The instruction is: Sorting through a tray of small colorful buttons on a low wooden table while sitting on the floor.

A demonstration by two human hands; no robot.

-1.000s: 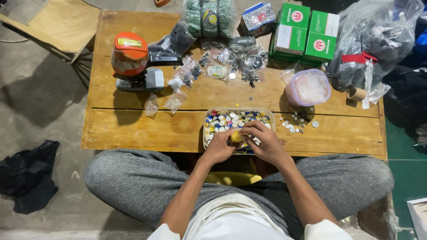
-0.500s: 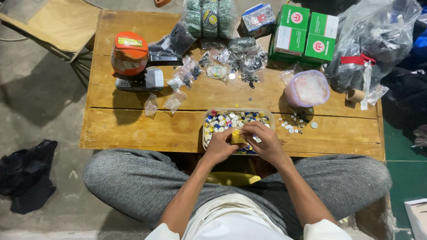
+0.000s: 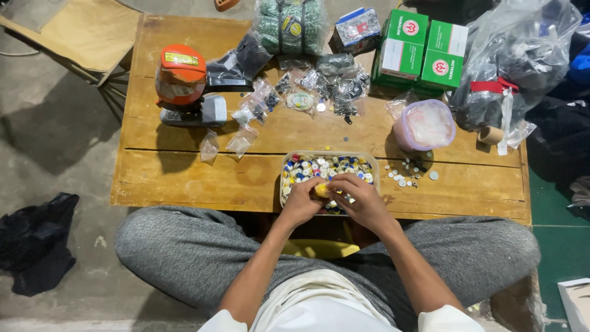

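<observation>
From the head view, little has changed since the earlier frames: both hands stay together over the near edge of the tray [image 3: 286,184] of coloured buttons. The left hand [image 3: 301,201] and right hand [image 3: 362,200] pinch one small yellow piece [image 3: 322,190] between their fingertips, just above the tray. Loose buttons [image 3: 405,175] lie right of the tray, a pink tub [image 3: 424,125] beyond them.

Place: small home workshop, floor-level | Bench: low worn plank table [image 3: 184,178] on bare concrete floor [image 3: 55,154] | Stock: beyond the hands, green cardboard boxes [image 3: 424,52], clear plastic bags of small dark parts [image 3: 335,83], shallow tray of mixed coloured caps [image 3: 329,167] | Tool: orange-topped grey bench press [image 3: 184,86], far left of the hands
</observation>
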